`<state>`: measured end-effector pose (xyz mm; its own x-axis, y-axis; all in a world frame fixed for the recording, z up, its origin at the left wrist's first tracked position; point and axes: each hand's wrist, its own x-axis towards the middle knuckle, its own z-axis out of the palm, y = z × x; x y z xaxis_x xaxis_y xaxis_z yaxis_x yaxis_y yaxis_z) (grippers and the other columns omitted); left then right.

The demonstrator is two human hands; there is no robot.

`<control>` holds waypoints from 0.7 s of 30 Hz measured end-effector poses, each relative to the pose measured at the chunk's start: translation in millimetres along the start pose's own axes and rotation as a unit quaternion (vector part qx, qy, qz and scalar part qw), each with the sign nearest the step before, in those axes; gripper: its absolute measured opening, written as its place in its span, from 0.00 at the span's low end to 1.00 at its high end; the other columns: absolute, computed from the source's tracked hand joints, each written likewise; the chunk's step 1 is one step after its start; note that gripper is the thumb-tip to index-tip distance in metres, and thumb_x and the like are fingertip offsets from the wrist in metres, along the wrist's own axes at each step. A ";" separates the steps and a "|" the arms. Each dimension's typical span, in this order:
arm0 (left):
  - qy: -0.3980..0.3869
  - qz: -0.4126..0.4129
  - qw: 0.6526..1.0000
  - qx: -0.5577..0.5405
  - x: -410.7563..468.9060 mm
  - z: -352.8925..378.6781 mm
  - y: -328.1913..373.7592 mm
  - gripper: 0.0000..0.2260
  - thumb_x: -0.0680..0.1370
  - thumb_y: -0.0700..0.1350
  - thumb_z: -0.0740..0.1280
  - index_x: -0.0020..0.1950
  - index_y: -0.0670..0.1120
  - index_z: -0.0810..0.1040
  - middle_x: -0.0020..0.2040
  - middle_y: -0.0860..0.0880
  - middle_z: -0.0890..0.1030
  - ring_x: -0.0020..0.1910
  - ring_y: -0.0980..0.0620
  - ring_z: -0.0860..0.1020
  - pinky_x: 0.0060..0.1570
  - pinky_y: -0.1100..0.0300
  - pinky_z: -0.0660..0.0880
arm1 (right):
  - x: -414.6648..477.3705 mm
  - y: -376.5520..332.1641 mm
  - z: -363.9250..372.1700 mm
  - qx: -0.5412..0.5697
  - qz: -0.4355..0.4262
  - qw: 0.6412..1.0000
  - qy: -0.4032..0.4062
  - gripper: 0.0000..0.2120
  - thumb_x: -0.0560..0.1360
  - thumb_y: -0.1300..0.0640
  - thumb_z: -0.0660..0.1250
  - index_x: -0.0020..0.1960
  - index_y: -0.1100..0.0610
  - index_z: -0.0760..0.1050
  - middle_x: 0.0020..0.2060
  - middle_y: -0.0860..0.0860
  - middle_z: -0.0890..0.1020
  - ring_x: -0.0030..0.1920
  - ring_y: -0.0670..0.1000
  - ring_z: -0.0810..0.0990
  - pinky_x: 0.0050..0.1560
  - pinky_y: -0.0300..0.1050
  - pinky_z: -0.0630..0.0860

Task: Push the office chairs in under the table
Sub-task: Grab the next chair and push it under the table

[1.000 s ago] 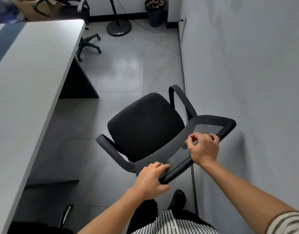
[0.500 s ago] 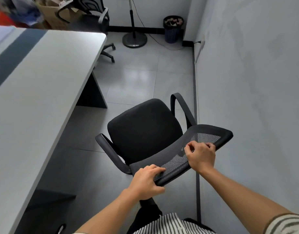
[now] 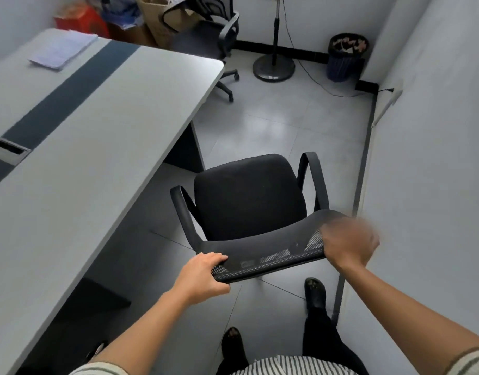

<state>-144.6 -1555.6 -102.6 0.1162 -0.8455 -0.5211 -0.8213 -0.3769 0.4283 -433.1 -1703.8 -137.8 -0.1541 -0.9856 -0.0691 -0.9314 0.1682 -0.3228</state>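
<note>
A black office chair [image 3: 249,196] with a mesh back and two armrests stands on the tiled floor right of the long grey table [image 3: 78,158], its seat facing away from me, outside the table edge. My left hand [image 3: 203,277] grips the left end of the chair's backrest top. My right hand [image 3: 349,244], blurred by motion, is closed over the right end of the same backrest. A second black office chair [image 3: 216,33] stands at the table's far end.
A white wall [image 3: 428,185] runs close along the chair's right side. A fan stand [image 3: 273,66] and a dark waste bin [image 3: 346,58] sit at the far wall. Papers [image 3: 62,48] lie on the table. My feet [image 3: 314,293] stand behind the chair.
The chair has swung round so its backrest now lies nearly square to me, and the view has lifted to show more of the table and room. Both hands stayed on the backrest.
</note>
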 end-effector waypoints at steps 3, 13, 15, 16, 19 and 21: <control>0.036 -0.046 0.998 -0.029 13.6 3.6 24.4 0.32 0.65 0.53 0.69 0.69 0.58 0.68 0.72 0.57 0.68 0.74 0.55 0.59 0.72 0.56 0.56 | 43.5 0.2 0.7 -0.014 -0.059 0.998 -0.013 0.18 0.71 0.44 0.55 0.48 0.49 0.81 0.57 0.52 0.81 0.66 0.55 0.67 0.67 0.57 0.58; 0.109 -0.200 0.962 -0.148 39.4 24.5 105.1 0.37 0.60 0.57 0.63 0.70 0.56 0.66 0.73 0.57 0.65 0.75 0.52 0.57 0.72 0.54 0.55 | 176.9 -55.4 1.1 -0.068 -0.246 0.962 -0.096 0.14 0.73 0.46 0.58 0.48 0.48 0.80 0.59 0.50 0.80 0.68 0.54 0.66 0.67 0.58 0.57; 0.120 -0.227 0.953 -0.158 42.0 30.5 105.9 0.38 0.59 0.60 0.62 0.70 0.57 0.67 0.73 0.56 0.66 0.75 0.51 0.58 0.73 0.55 0.54 | 190.2 -73.8 6.5 -0.076 -0.278 0.952 -0.106 0.13 0.73 0.46 0.58 0.47 0.48 0.80 0.59 0.50 0.80 0.68 0.53 0.65 0.67 0.57 0.56; 0.126 -0.240 0.949 -0.160 43.1 33.0 104.7 0.39 0.57 0.62 0.61 0.70 0.57 0.67 0.73 0.56 0.67 0.75 0.51 0.58 0.73 0.55 0.55 | 194.6 -83.6 9.0 -0.077 -0.293 0.947 -0.110 0.13 0.73 0.46 0.59 0.47 0.48 0.80 0.59 0.49 0.80 0.68 0.53 0.65 0.67 0.57 0.56; 0.148 -0.281 0.929 -0.191 46.9 32.3 105.8 0.38 0.58 0.61 0.62 0.69 0.57 0.68 0.73 0.53 0.67 0.74 0.48 0.60 0.72 0.55 0.56 | 208.0 -117.4 17.9 -0.082 -0.339 0.929 -0.122 0.13 0.73 0.46 0.59 0.47 0.48 0.81 0.59 0.48 0.80 0.68 0.52 0.65 0.67 0.55 0.55; 0.167 -0.293 0.921 -0.197 50.3 29.3 106.6 0.37 0.60 0.60 0.62 0.69 0.55 0.68 0.71 0.54 0.69 0.72 0.49 0.62 0.71 0.57 0.57 | 216.1 -141.9 23.1 -0.085 -0.375 0.913 -0.134 0.14 0.73 0.46 0.59 0.49 0.49 0.81 0.60 0.48 0.80 0.69 0.52 0.65 0.68 0.55 0.55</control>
<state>-242.7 -1627.2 -104.7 0.6942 -0.4971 -0.5205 -0.3043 -0.8580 0.4137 -326.6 -1940.3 -128.8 0.6134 -0.7798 -0.1252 -0.7830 -0.5798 -0.2251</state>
